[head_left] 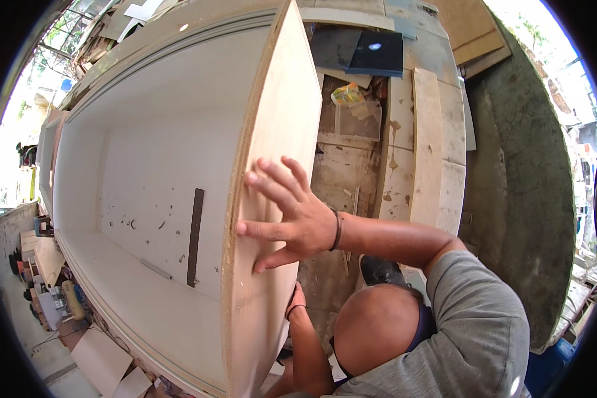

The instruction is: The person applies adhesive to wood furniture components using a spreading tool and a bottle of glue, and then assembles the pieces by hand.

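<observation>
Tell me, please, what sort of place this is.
Probably a carpentry workshop: a large, box-shaped wooden cabinet with white inside, a long, pale wooden board and a flat, pinkish-brown panel suggest it.

A smooth, wood-look panel (282, 119) bares its rough, grainy edge beside a cabinet (159, 152) with a smooth interior; far off, a glossy sheet (383, 61) catches light, with a rough, concrete-like slab (517, 199) and matt cloth sleeve (477, 285) at right.

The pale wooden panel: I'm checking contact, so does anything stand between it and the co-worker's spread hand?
Nothing visible does: the co-worker's spread hand rests directly against the broad face of the pale wooden panel.
</observation>
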A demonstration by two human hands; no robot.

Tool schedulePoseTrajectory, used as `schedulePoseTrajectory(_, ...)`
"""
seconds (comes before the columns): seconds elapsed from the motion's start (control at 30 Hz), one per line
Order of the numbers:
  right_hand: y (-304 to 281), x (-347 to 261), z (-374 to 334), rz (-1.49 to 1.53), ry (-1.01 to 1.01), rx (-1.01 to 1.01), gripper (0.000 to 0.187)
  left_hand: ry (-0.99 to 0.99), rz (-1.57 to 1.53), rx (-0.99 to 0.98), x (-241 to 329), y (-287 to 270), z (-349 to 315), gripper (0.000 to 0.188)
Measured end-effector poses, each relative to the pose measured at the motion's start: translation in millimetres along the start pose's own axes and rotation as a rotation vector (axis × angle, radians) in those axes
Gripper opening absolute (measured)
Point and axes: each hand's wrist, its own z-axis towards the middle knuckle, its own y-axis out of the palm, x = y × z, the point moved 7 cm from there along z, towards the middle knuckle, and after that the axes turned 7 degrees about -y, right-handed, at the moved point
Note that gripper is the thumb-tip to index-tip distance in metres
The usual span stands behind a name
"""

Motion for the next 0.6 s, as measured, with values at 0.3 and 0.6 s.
schedulePoseTrajectory(0.3, -177.2, 123.7, -235.4, -0.920, 1.103, 0.017, 0.085, -0.014, -0.056, -0.034, 24.9, 5.5, -18.1, 0.043)
schedulePoseTrajectory(0.6, -205.9, 118.6, -362.0, -0.322, 1.777, 0.167, 0.069, 0.019, 0.017, 0.017, 24.7, 31.8, -62.9, 0.041)
